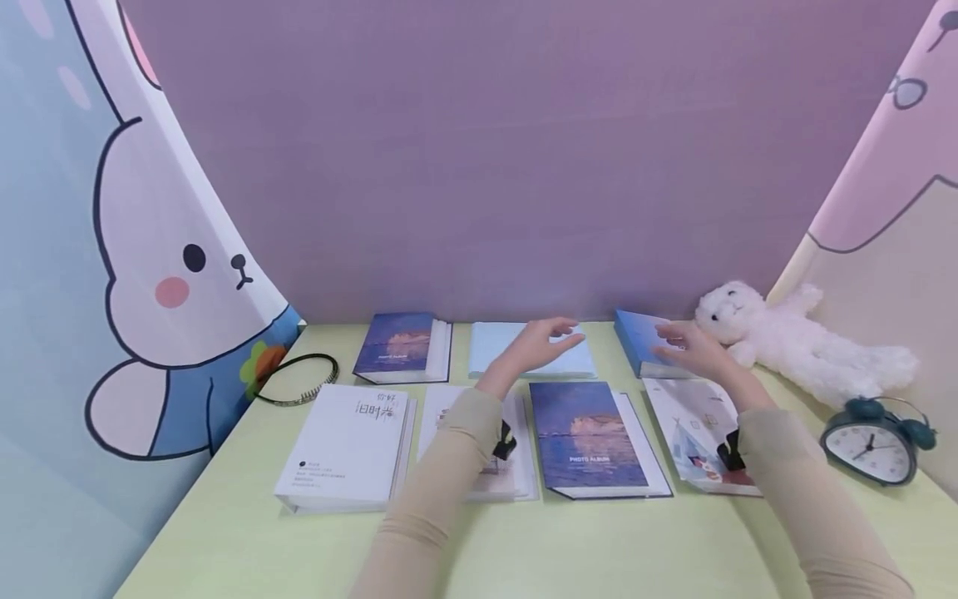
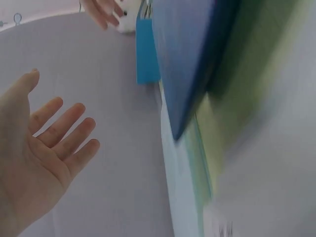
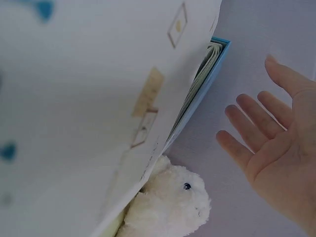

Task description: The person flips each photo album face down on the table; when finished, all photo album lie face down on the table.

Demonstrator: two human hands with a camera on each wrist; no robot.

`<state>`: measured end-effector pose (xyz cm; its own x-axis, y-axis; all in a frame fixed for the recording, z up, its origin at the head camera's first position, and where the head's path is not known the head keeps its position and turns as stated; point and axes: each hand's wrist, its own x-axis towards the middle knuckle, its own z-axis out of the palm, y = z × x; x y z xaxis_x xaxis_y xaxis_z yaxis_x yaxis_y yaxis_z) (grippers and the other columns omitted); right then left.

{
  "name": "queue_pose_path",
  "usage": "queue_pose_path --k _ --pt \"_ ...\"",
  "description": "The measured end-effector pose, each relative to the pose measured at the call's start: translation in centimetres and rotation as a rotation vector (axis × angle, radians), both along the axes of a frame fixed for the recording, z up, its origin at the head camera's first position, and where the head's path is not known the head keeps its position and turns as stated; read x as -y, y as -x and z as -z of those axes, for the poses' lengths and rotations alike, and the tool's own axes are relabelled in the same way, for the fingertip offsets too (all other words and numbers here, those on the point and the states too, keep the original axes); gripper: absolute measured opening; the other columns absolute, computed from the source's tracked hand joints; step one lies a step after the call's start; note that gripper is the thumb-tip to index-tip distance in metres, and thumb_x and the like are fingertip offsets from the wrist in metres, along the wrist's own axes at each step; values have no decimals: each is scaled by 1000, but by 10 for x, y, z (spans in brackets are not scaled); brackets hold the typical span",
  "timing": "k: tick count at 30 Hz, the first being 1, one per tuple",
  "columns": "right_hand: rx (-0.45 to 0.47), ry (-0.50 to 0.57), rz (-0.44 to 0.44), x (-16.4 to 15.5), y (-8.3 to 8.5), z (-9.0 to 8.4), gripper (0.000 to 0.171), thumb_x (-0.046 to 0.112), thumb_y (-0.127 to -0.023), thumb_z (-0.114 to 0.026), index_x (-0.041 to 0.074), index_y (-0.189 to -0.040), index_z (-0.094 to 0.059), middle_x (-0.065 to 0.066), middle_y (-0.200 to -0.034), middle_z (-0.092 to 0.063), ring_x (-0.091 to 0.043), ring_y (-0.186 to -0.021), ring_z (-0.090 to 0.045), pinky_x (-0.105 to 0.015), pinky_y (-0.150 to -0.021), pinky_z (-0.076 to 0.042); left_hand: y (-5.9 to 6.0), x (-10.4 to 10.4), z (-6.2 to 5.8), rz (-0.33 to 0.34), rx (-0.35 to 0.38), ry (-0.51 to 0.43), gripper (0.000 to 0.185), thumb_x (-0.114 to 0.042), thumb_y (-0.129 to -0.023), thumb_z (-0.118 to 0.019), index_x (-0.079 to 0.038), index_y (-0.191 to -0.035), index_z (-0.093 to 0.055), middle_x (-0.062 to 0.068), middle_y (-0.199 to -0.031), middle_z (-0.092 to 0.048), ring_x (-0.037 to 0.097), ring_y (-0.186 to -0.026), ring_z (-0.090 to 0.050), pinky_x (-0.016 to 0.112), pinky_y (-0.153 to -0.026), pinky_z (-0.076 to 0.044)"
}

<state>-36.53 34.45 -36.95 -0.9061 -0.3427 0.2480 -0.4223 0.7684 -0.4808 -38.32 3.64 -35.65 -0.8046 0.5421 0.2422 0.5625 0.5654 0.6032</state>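
Child's room at home, cartoon bunny curtain [image 1: 150, 274], plush toy [image 1: 793, 337], alarm clock [image 1: 871, 441], lilac wall [image 1: 486, 150]

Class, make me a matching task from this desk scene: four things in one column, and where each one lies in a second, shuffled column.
Things:
1. Alarm clock
2. Plush toy
3. Headband
4. White album

Places:
A. Far left, beside the rabbit curtain
B. Front row, leftmost album
C. Right edge of the desk, nearest the viewer
D. Back right, against the wall

Pairs: 1-C, 2-D, 3-A, 4-B
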Motion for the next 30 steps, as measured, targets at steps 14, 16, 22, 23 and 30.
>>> queue_pose_path --k 14,16,22,23,30 --pt "186 -134 75 6 -2 9 73 39 -92 -58 -8 -141 -33 -34 -140 -36 -52 -126 -35 -62 -100 -36 9 -67 20 44 95 -66 44 -35 -99 -45 -13 -137 -49 5 -131 -57 17 -119 -55 23 -94 -48" --pt "214 -149 78 6 -2 11 75 41 -91 -58 -9 -141 -32 -35 -140 -35 -54 -126 -34 -62 -99 -36 10 -76 23 54 124 -50 47 -38 -99 -44 -13 -138 -47 4 -133 -56 17 -121 -53 24 -95 -48" --pt "221 -191 70 8 -1 14 76 43 -91 -57 -11 -139 -34 -37 -137 -37 -55 -121 -38 -61 -94 -42 13 -97 28 23 170 -10 49 -41 -98 -44 -12 -139 -46 3 -134 -54 16 -124 -50 25 -98 -45" --pt "217 -198 72 9 -1 14 75 43 -92 -56 -11 -138 -34 -37 -136 -38 -55 -121 -38 -61 -93 -42 13 -100 29 18 180 -8 50 -41 -98 -44 -13 -139 -46 2 -135 -54 15 -124 -50 25 -99 -45" --pt "189 -246 89 9 1 15 69 42 -92 -55 -9 -136 -40 -36 -134 -41 -55 -118 -41 -60 -91 -43 9 -106 33 32 281 -40 52 -41 -99 -43 -13 -143 -40 3 -140 -49 17 -128 -46 26 -103 -42"
